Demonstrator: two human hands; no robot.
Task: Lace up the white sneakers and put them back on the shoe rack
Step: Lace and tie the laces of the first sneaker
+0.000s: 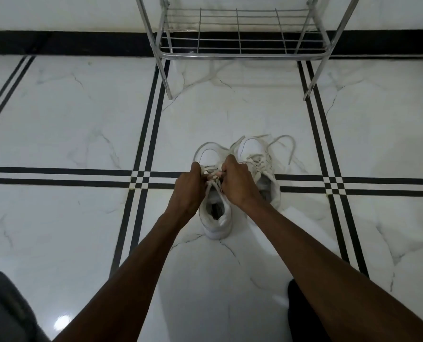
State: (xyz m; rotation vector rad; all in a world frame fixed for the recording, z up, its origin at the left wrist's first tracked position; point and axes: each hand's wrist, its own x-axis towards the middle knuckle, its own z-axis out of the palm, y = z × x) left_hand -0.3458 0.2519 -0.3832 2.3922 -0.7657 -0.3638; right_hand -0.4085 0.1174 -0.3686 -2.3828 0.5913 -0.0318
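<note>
Two white sneakers stand side by side on the marble floor, toes pointing away from me. The left sneaker [216, 218] has its opening toward me, and both hands work at its lacing. My left hand [189, 187] pinches a lace at the left side of the eyelets. On the right side my right hand [237, 180] grips the other lace end. The right sneaker [257, 154] lies partly behind my right hand, with loose laces [283, 144] looping out on the floor.
A metal wire shoe rack [240, 55] stands against the wall beyond the sneakers, its lowest shelf holding nothing. Its two front legs rest on the white tiled floor [69, 119] with black stripes. Dark clothing shows at the bottom corners.
</note>
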